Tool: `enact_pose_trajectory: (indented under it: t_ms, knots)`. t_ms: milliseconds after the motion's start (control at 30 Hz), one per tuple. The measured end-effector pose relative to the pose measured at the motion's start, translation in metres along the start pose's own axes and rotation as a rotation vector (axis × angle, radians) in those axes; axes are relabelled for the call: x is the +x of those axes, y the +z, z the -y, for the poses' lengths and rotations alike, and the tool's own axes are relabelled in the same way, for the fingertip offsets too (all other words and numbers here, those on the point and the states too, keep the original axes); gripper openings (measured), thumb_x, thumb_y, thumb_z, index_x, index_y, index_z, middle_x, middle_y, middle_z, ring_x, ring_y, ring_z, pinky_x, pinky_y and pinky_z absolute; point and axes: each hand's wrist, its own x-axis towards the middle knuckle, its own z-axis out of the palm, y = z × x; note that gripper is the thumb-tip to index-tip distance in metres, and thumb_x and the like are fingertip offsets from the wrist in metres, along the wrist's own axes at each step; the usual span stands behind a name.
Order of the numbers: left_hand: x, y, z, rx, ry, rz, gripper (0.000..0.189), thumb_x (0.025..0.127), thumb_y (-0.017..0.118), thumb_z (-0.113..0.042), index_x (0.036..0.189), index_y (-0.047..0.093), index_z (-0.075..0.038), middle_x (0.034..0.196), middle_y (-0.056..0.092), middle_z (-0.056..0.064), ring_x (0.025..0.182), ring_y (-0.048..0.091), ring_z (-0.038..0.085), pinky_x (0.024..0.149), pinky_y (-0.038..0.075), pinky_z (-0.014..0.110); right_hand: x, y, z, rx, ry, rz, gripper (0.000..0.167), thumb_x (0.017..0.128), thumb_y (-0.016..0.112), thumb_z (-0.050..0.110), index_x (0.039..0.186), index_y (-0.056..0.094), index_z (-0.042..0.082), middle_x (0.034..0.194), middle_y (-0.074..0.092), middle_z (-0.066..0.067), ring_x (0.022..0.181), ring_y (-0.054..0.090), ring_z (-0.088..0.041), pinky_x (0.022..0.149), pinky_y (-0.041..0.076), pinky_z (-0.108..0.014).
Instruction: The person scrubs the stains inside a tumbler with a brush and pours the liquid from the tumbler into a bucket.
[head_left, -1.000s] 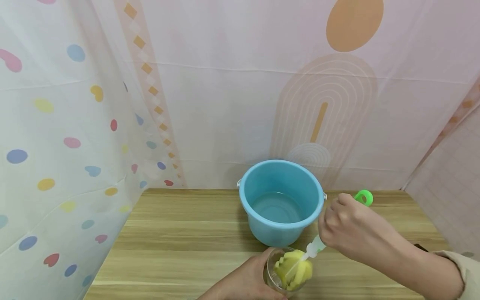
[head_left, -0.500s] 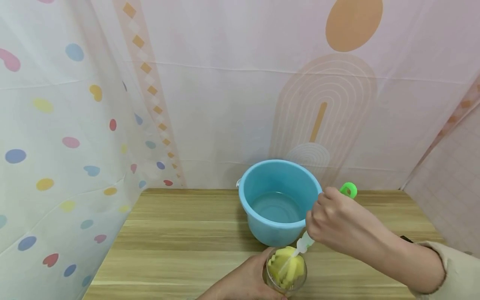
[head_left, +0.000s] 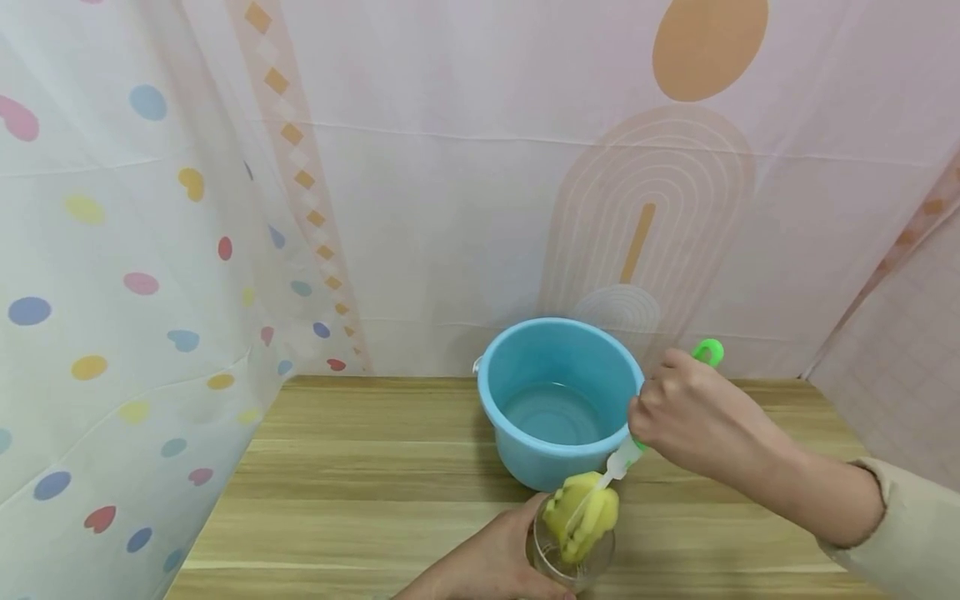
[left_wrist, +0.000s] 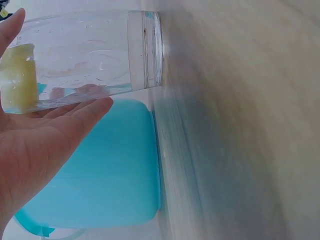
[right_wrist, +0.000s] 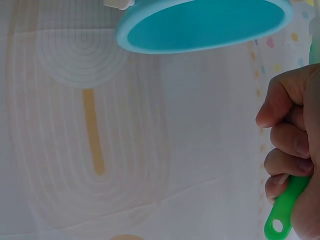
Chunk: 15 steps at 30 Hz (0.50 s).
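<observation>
In the head view, my left hand (head_left: 495,557) grips a clear drinking glass (head_left: 597,567) at the front of the table, thumb in front. The left wrist view shows water drops on the glass wall and its thick base close to the tabletop. My right hand (head_left: 697,417) is wrapped round the handle of a sponge bottle brush, whose green end (right_wrist: 287,210) sticks out past the little finger. The brush's yellow sponge head (head_left: 581,517) sits in the mouth of the glass, partly above the rim; the lower part of the glass contains no sponge.
Just behind the glass stands a light blue bucket (head_left: 517,467) with some water in it. The wooden table (head_left: 360,467) ends at a patterned curtain (head_left: 435,233) at the back, with a dotted curtain (head_left: 150,375) on the left.
My right hand dips left with the brush, then rises and shifts right again. The sponge goes deeper into the glass and then comes up toward the rim. My left hand stays on the glass.
</observation>
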Motion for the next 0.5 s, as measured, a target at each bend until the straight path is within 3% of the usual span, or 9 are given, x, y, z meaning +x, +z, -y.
enact_pose_trajectory:
  t_ms: [133,367,500]
  knots:
    - [0.000,-0.001,0.000,-0.012,-0.008,0.003,0.077,0.083,0.090,-0.017,0.146,0.050,-0.033,0.136,0.062,-0.008,0.125,0.059,0.013,0.105,0.047,0.031,-0.007,-0.001,-0.001,-0.005,0.002,0.013,0.047,0.067,0.057,-0.012,0.059,0.018,0.014,0.049,0.021,0.002,0.051,0.024,-0.011,0.058,0.023,-0.026]
    - [-0.001,-0.001,0.000,-0.027,-0.016,-0.004,0.078,0.081,0.090,-0.017,0.146,0.051,-0.034,0.138,0.060,-0.008,0.127,0.058,0.014,0.105,0.047,0.030,-0.015,-0.009,-0.001,-0.010,0.012,-0.028,0.035,0.077,0.024,-0.020,0.062,0.018,0.011,0.050,0.019,0.000,0.049,0.022,-0.013,0.056,0.020,-0.026]
    - [-0.002,-0.001,0.000,-0.007,-0.013,-0.025,0.077,0.079,0.092,-0.018,0.144,0.053,-0.033,0.137,0.061,-0.009,0.125,0.058,0.013,0.104,0.047,0.029,-0.016,-0.015,0.001,-0.006,0.011,-0.066,0.034,0.078,0.021,-0.021,0.063,0.017,0.009,0.053,0.017,-0.001,0.050,0.020,-0.012,0.056,0.019,-0.026]
